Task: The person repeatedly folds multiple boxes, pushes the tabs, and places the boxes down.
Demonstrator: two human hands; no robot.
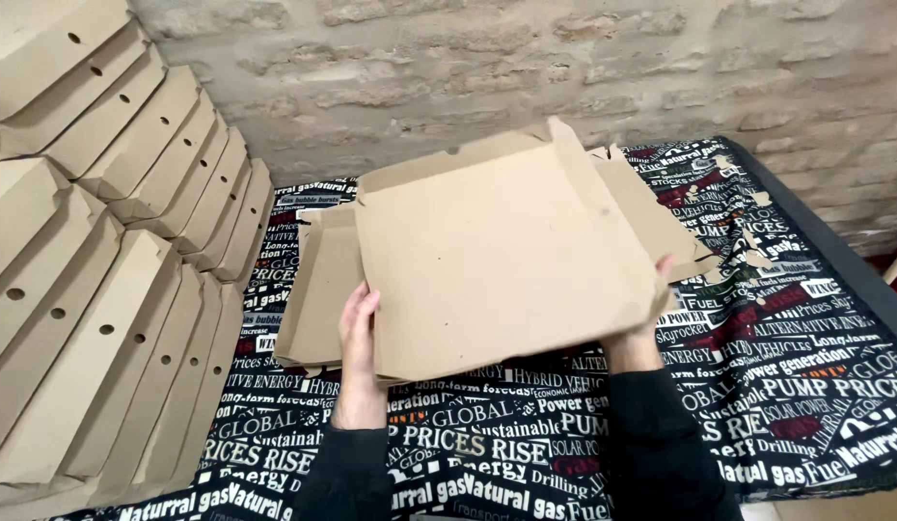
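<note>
A flat brown cardboard box blank with folded-up side flaps is held above the table, tilted toward me. My left hand grips its near left edge, fingers under the panel. My right hand holds the near right corner, mostly hidden behind the cardboard, with one fingertip showing at the right flap. More flat cardboard blanks lie underneath on the table.
Two leaning rows of folded cardboard boxes with round holes fill the left side. The table wears a black cloth with white and red print. A brick wall stands close behind. The table's right edge is dark.
</note>
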